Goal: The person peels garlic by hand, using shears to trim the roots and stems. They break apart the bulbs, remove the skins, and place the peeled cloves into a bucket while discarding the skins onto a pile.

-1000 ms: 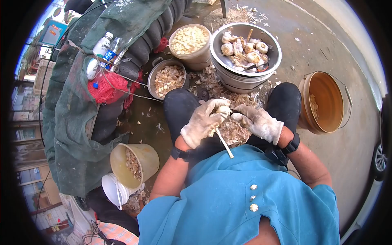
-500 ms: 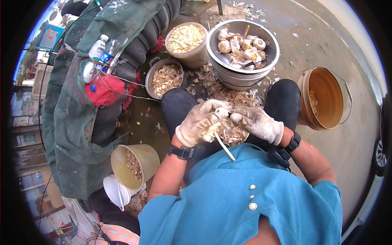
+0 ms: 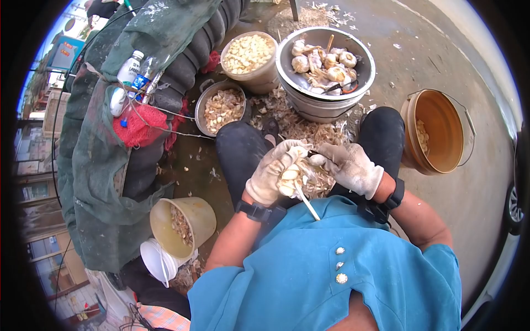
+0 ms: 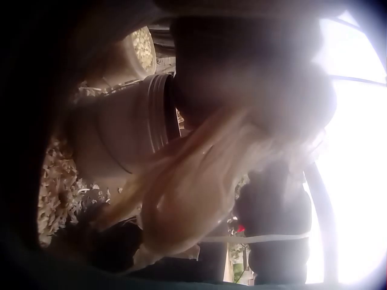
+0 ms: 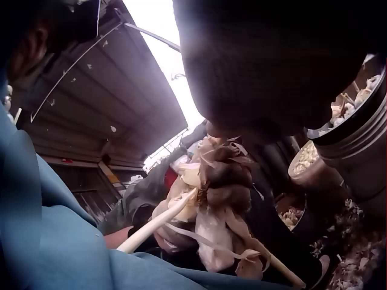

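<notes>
The gloved left hand [image 3: 272,175] curls round a garlic bulb [image 3: 289,176], cloves showing and its pale stem [image 3: 307,202] pointing down toward the blue shirt. Close beside it, the gloved right hand [image 3: 352,170] pinches a small dark tool [image 3: 313,153] whose tip meets the top of the garlic. In the right wrist view the stem [image 5: 156,227] and loose papery skins [image 5: 248,263] hang from the bulb, below the dark, shaded right glove [image 5: 260,72]. The left wrist view shows blurred, pale husk [image 4: 187,211] near the camera.
Ahead stand a metal bowl [image 3: 371,75] of garlic bulbs on a bucket, a tub [image 3: 262,83] of peeled cloves and a pot [image 3: 200,117] with cloves and skins. An orange bucket [image 3: 450,127] lies right, a tipped cream bucket [image 3: 203,220] left. Skins [image 3: 326,134] litter the ground.
The bulb has turned in the left hand, showing more cloves below the fingers. Both hands remain close together, and the right hand's tool has shifted slightly against the garlic.
</notes>
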Available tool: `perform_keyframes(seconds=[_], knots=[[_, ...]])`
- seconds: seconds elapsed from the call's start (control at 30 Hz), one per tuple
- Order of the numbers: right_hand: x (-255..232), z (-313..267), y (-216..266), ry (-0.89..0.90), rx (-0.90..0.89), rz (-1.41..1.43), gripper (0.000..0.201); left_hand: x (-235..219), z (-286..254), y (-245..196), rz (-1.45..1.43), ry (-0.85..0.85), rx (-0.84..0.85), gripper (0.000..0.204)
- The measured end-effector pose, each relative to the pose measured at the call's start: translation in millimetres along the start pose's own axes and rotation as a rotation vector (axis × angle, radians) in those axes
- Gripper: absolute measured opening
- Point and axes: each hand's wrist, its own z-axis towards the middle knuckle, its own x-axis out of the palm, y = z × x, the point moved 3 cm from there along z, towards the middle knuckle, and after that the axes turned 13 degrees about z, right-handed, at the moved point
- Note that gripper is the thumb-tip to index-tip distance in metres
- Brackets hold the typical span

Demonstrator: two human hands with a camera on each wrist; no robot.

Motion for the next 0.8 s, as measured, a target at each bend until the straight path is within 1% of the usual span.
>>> perform_keyframes(seconds=[0.03,0.1,0.13,0.2,0.23,0.3,0.33,0.37,0.43,0.5,0.57,0.6,0.67,0.8], knots=[[-0.3,0.1,-0.4,-0.002,-0.002,-0.003,0.023,-3.3,1.7,0.0,0.001,0.002,0.003,0.036],[1.6,-0.7,-2.4,-0.049,-0.117,-0.095,0.019,-9.5,2.0,-1.7,0.108,-0.006,0.004,0.039],[1.4,0.5,-6.4,-0.049,-0.118,-0.093,0.019,-9.8,1.4,-1.8,0.110,-0.006,0.003,0.039],[-0.7,4.3,-20.7,-0.050,-0.016,0.194,0.022,-7.2,1.9,-13.8,0.371,-0.100,0.251,0.040],[2.2,5.2,-28.0,-0.049,-0.015,0.192,0.022,-9.1,2.9,-14.4,0.369,-0.101,0.252,0.040],[6.7,7.3,-28.7,-0.104,-0.012,0.349,0.024,-17.4,3.7,-12.4,0.335,-0.083,0.145,0.042],[5.3,5.8,-26.5,-0.095,-0.039,0.288,0.023,-19.4,4.0,-9.3,0.364,-0.097,0.143,0.041],[4.6,6.1,-21.8,-0.095,-0.039,0.290,0.023,-17.2,4.8,-9.9,0.365,-0.097,0.141,0.041],[5.4,6.2,-13.0,-0.085,-0.137,0.079,0.020,-12.9,6.3,-10.8,0.396,-0.108,0.072,0.038],[4.8,7.1,-7.1,-0.086,-0.124,0.074,0.020,-13.3,6.7,-8.7,0.341,-0.079,0.039,0.036],[1.8,6.2,-2.7,-0.015,-0.033,0.000,0.023,-11.9,7.2,-7.9,0.367,-0.118,0.027,0.040],[1.9,6.2,-3.9,-0.015,-0.032,0.000,0.023,-11.2,7.2,-8.3,0.366,-0.118,0.027,0.040],[3.0,6.3,-5.9,-0.019,-0.095,-0.036,0.027,-10.6,6.5,-9.7,0.399,-0.130,-0.004,0.041],[2.7,6.6,-10.1,0.013,-0.115,-0.060,0.027,-7.8,7.3,-13.4,0.407,-0.101,-0.037,0.040]])
